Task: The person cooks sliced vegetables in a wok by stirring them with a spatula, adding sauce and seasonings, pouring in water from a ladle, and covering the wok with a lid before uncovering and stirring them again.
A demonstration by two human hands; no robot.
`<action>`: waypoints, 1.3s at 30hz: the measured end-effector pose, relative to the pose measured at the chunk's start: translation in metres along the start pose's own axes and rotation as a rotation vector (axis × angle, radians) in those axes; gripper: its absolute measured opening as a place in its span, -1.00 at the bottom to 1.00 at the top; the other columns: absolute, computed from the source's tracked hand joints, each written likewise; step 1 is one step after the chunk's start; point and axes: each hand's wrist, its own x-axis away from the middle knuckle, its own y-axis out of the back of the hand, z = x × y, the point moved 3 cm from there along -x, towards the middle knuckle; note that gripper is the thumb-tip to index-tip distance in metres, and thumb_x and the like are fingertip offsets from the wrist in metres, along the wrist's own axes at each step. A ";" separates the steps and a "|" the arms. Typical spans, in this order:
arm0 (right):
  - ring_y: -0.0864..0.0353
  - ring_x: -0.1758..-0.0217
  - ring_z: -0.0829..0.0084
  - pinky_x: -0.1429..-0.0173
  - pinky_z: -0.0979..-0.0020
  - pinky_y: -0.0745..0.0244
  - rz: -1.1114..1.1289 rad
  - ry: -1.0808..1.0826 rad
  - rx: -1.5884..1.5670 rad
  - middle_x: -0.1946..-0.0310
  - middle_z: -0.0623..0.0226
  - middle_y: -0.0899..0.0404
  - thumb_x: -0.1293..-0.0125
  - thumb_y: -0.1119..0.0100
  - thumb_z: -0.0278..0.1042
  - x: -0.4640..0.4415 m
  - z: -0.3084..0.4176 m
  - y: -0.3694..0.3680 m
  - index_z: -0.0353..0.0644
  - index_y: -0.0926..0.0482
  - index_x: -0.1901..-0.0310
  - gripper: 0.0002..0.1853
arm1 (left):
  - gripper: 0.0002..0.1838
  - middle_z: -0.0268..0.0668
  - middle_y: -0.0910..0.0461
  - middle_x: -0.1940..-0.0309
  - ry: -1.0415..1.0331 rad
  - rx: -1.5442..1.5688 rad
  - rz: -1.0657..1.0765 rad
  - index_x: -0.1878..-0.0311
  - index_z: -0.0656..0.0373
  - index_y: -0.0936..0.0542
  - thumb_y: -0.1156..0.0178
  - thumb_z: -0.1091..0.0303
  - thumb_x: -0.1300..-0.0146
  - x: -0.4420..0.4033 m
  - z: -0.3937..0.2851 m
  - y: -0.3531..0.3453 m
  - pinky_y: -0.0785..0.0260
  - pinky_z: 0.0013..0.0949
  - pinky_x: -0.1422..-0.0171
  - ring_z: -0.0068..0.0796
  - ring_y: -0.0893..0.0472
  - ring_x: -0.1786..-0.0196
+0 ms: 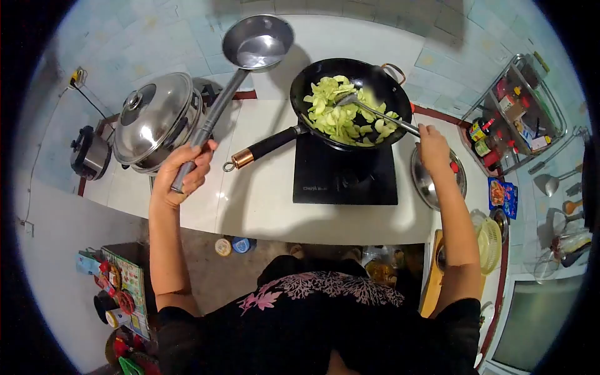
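Note:
My left hand [184, 167] is closed around the grey handle of a metal ladle [257, 42], raised left of the wok with its bowl pointing away from me. The bowl has a shiny inside; I cannot tell whether liquid is in it. My right hand [432, 147] grips the end of a metal spatula [382, 115], whose blade rests among pale green vegetable slices [331, 107]. These slices lie mostly in the left and near part of a black wok [365, 72]. Beneath the wok is a black cooktop [344, 184]. The wok's handle [265, 147] points toward my left hand.
A large lidded steel pot [153, 119] stands left, beside a smaller cooker [90, 153]. Right of the cooktop lies a metal lid [426, 181]. Farther right are a rack [525, 112] with bottles, a blue packet [502, 197] and a pale basket [489, 244]. Utensils hang on the right wall.

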 end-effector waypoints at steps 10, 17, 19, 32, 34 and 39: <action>-0.62 0.24 0.08 0.22 0.11 -0.52 0.088 0.075 -0.075 0.22 0.15 -0.57 -0.21 -0.12 -0.35 -0.025 -0.036 0.082 0.01 -0.47 -0.09 -0.62 | -0.67 -0.32 -0.39 0.49 0.055 0.181 -0.137 0.01 0.45 -0.39 -0.06 0.36 -0.30 -0.027 0.022 0.058 -0.12 -0.62 0.75 -0.67 -0.27 0.72; -0.62 0.33 0.12 0.22 0.16 -0.50 0.371 0.083 -0.107 0.35 0.05 -0.63 -0.24 -0.09 -0.37 -0.070 -0.069 0.104 -0.11 -0.57 -0.04 -0.68 | -0.66 -0.33 -0.38 0.49 0.009 0.138 -0.173 0.00 0.46 -0.38 -0.07 0.36 -0.30 -0.030 0.045 0.067 -0.12 -0.64 0.76 -0.71 -0.26 0.71; -0.62 0.51 0.28 0.36 0.21 -0.51 0.516 0.065 -0.340 0.44 0.16 -0.63 -0.28 -0.09 -0.32 -0.090 -0.096 0.066 -0.12 -0.60 -0.01 -0.72 | -0.66 -0.34 -0.37 0.49 -0.013 0.140 -0.170 0.00 0.47 -0.37 -0.07 0.36 -0.30 -0.029 0.048 0.068 -0.11 -0.64 0.76 -0.71 -0.25 0.71; -0.62 0.25 0.18 0.09 0.34 -0.47 0.459 0.237 -0.579 0.13 0.13 -0.63 -0.16 -0.27 -0.29 -0.098 -0.057 0.077 -0.10 -0.57 -0.05 -0.61 | -0.66 -0.33 -0.35 0.48 -0.061 0.144 -0.249 0.01 0.45 -0.36 -0.07 0.36 -0.30 -0.031 0.046 0.056 -0.10 -0.64 0.77 -0.70 -0.27 0.71; -0.60 0.28 0.10 0.14 0.30 -0.46 0.430 0.190 -0.349 0.17 0.09 -0.62 -0.15 -0.27 -0.26 -0.104 -0.066 0.098 -0.08 -0.56 -0.06 -0.60 | -0.66 -0.33 -0.35 0.48 -0.053 0.147 -0.287 0.01 0.45 -0.36 -0.07 0.36 -0.30 -0.033 0.048 0.058 -0.10 -0.65 0.77 -0.70 -0.27 0.71; -0.57 0.22 0.02 0.14 0.19 -0.46 0.301 0.298 0.043 0.22 0.02 -0.59 -0.05 -0.29 -0.38 -0.126 -0.092 0.110 -0.08 -0.59 -0.01 -0.59 | -0.67 -0.34 -0.36 0.48 -0.022 0.178 -0.286 0.00 0.44 -0.37 -0.06 0.36 -0.30 -0.039 0.049 0.057 -0.11 -0.65 0.77 -0.70 -0.26 0.72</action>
